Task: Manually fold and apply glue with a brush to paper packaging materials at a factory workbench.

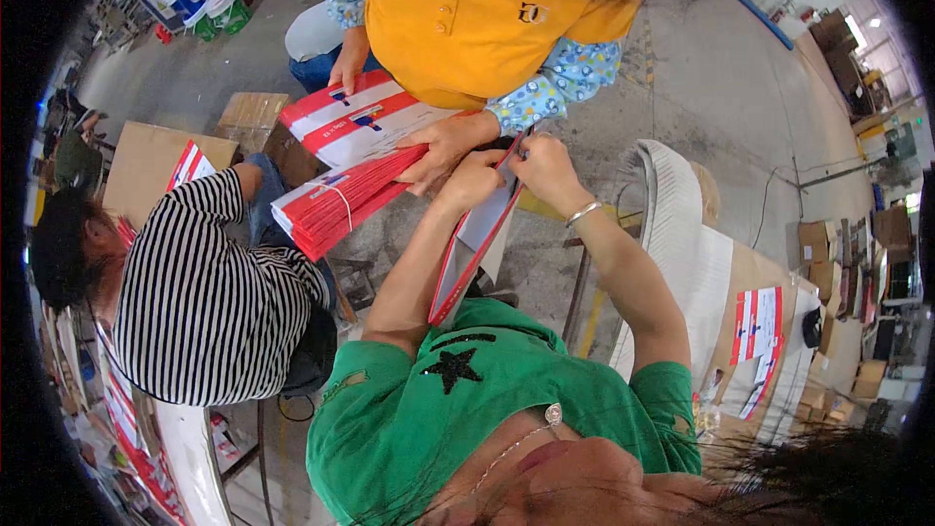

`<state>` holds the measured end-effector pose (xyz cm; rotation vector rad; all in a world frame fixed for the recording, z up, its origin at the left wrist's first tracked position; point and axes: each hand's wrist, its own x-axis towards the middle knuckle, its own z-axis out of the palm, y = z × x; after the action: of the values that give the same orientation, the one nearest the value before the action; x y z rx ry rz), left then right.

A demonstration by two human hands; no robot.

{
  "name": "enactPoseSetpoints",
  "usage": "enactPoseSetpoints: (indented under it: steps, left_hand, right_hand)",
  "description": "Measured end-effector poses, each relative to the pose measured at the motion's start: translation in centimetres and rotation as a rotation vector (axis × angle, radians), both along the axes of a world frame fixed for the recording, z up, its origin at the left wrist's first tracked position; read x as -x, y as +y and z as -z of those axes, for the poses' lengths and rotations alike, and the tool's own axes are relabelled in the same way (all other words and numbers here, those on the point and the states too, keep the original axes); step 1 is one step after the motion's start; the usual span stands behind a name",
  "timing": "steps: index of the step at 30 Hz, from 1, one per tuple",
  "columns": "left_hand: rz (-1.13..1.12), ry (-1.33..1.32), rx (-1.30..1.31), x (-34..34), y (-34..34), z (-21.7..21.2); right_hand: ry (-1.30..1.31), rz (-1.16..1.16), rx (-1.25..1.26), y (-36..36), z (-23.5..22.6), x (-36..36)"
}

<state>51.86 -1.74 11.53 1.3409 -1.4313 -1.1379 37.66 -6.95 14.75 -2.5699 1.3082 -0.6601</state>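
Note:
A red-edged folded carton [474,245], pale inside, stands tilted between my arms, its lower end close to my green shirt. My left hand [474,178] is closed on its upper end. On the same end, my right hand [547,169], with a bracelet at the wrist, pinches the edge with bent fingers. Just beyond my left hand, a co-worker's hand [443,148] holds a thick bundle of flat red-and-white cartons [336,206] with a thin band around it. More flat cartons [375,122] lie against that person's yellow apron, under their other hand [349,63].
At the left, a person in a striped shirt [219,302] sits near brown cardboard boxes [156,161]. To my right stands a board-covered table [716,282] with printed cartons [757,326] and a thick stack of white sheets [662,224]. Buckets [226,8] stand far left.

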Motion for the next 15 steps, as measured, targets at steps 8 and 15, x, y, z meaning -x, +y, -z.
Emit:
enactPoseSetpoints:
  steps: [8, 15]
  left_hand:
    - [-0.083, 0.149, 0.006, 1.7, 1.5, 2.0]
    - [-0.085, 0.092, -0.032, 2.3, 2.6, 1.4]
  right_hand:
    - [-0.053, 0.037, 0.029, 0.1, 3.1, 0.5]
    - [-0.067, -0.052, 0.037, 1.0, 2.7, 2.0]
